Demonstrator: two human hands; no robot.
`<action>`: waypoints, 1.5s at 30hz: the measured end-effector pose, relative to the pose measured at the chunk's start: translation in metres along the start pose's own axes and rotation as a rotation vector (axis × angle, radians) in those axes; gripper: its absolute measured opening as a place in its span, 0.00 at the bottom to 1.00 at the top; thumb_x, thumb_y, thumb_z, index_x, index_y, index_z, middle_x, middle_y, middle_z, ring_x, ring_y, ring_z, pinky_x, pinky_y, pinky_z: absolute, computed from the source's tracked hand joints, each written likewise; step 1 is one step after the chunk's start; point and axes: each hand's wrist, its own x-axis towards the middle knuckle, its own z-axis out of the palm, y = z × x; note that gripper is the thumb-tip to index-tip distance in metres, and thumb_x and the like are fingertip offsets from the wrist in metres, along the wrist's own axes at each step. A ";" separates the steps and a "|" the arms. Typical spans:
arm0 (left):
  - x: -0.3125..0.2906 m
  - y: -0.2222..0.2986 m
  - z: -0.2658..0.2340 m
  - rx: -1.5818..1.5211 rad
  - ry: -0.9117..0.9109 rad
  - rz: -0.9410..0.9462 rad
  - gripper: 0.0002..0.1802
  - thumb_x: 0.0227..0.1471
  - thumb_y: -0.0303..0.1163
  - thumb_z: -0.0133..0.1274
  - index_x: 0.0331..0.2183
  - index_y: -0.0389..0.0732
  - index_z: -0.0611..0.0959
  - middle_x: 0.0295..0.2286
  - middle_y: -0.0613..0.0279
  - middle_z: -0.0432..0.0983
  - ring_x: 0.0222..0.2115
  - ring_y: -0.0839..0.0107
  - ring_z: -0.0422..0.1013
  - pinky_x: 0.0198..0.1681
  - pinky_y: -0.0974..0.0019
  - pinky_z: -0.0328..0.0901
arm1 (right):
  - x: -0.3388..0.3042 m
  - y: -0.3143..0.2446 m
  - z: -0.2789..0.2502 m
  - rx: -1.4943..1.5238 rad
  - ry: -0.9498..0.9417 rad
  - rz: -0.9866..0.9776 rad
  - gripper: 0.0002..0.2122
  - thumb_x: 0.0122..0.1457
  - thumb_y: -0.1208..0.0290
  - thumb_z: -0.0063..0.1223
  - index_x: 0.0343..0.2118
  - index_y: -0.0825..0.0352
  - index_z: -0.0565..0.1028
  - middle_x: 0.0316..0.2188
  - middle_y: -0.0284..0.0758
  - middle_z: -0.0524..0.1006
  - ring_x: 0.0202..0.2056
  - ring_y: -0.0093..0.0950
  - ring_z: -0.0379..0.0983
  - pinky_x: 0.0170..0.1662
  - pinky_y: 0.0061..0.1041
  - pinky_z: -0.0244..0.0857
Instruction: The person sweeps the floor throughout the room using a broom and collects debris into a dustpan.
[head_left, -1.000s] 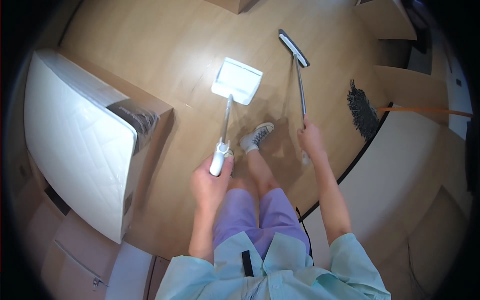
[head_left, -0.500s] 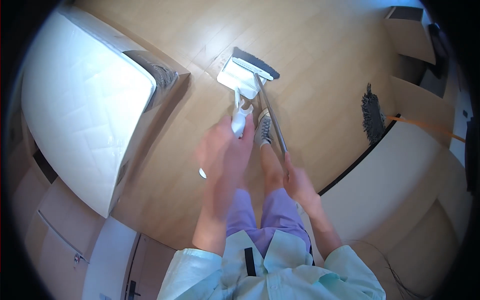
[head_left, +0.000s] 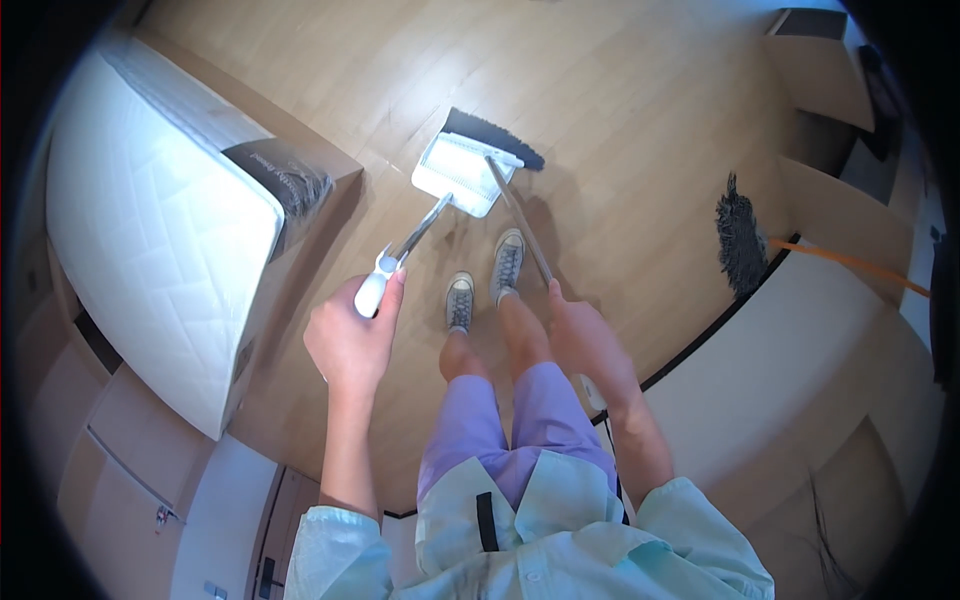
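My left hand (head_left: 348, 335) is closed round the white grip of a long-handled dustpan (head_left: 440, 178). Its metal pole slants up and right to the white ribbed pan on the wooden floor. In my right hand (head_left: 590, 340) is the grey pole of a broom (head_left: 500, 142). The broom's white head with dark bristles lies across the far side of the pan and overlaps it. My two feet in grey sneakers (head_left: 507, 258) stand just behind the pan, the right one a little farther forward.
At the left a white mattress (head_left: 170, 230) in plastic wrap lies on a wooden bed base (head_left: 335, 185). A dark fringed mop (head_left: 740, 235) with an orange pole rests at the right, beside a pale dark-edged surface (head_left: 770, 330). Open wooden boxes or drawers (head_left: 815, 65) stand at the far right.
My left hand has swung left and away from the middle, tilting the dustpan's pole. The pan and broom head have shifted slightly left. My left foot has come into view.
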 end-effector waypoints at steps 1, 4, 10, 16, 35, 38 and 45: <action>0.000 -0.002 0.001 0.039 0.003 -0.016 0.19 0.44 0.51 0.57 0.23 0.44 0.84 0.14 0.56 0.73 0.18 0.55 0.72 0.23 0.60 0.65 | 0.005 0.007 0.006 0.062 0.013 -0.021 0.29 0.49 0.77 0.43 0.57 0.78 0.53 0.27 0.53 0.74 0.33 0.49 0.72 0.36 0.41 0.65; -0.001 -0.005 0.003 0.085 0.043 -0.011 0.20 0.43 0.52 0.57 0.23 0.44 0.84 0.14 0.56 0.73 0.18 0.56 0.72 0.22 0.60 0.65 | 0.012 0.016 0.005 0.105 0.036 -0.125 0.30 0.50 0.76 0.43 0.57 0.78 0.53 0.28 0.54 0.74 0.33 0.49 0.71 0.37 0.41 0.65; -0.015 -0.016 0.012 0.051 0.099 0.009 0.17 0.41 0.49 0.58 0.22 0.45 0.83 0.14 0.56 0.73 0.18 0.56 0.72 0.21 0.59 0.65 | 0.016 -0.001 0.001 -0.139 -0.013 -0.075 0.26 0.52 0.75 0.42 0.55 0.77 0.56 0.31 0.53 0.74 0.35 0.49 0.71 0.39 0.41 0.65; -0.044 -0.025 0.019 0.060 0.100 -0.012 0.16 0.42 0.48 0.57 0.22 0.46 0.83 0.15 0.56 0.74 0.18 0.55 0.72 0.23 0.57 0.65 | 0.011 -0.021 0.015 -0.187 0.022 -0.146 0.24 0.52 0.77 0.39 0.53 0.80 0.57 0.29 0.54 0.74 0.33 0.49 0.72 0.37 0.43 0.65; -0.370 -0.322 0.125 -0.375 0.271 -0.358 0.18 0.43 0.51 0.57 0.28 0.48 0.83 0.19 0.57 0.75 0.21 0.56 0.72 0.25 0.58 0.65 | -0.173 -0.025 0.348 -0.232 -0.044 -0.431 0.29 0.51 0.77 0.43 0.56 0.81 0.52 0.28 0.57 0.72 0.31 0.53 0.70 0.36 0.44 0.63; -0.457 -0.395 0.141 -0.392 0.320 -0.458 0.17 0.44 0.50 0.57 0.29 0.47 0.84 0.19 0.56 0.75 0.20 0.56 0.72 0.24 0.58 0.65 | -0.196 -0.041 0.415 -0.255 -0.060 -0.572 0.29 0.52 0.76 0.47 0.58 0.76 0.53 0.25 0.50 0.74 0.22 0.44 0.72 0.27 0.38 0.66; -0.659 -0.544 0.206 -0.809 0.620 -0.991 0.16 0.46 0.41 0.58 0.35 0.41 0.83 0.23 0.53 0.77 0.24 0.63 0.73 0.29 0.65 0.66 | -0.252 -0.116 0.527 0.097 -0.545 -0.264 0.28 0.53 0.77 0.47 0.59 0.66 0.56 0.18 0.31 0.69 0.10 0.19 0.63 0.13 0.20 0.58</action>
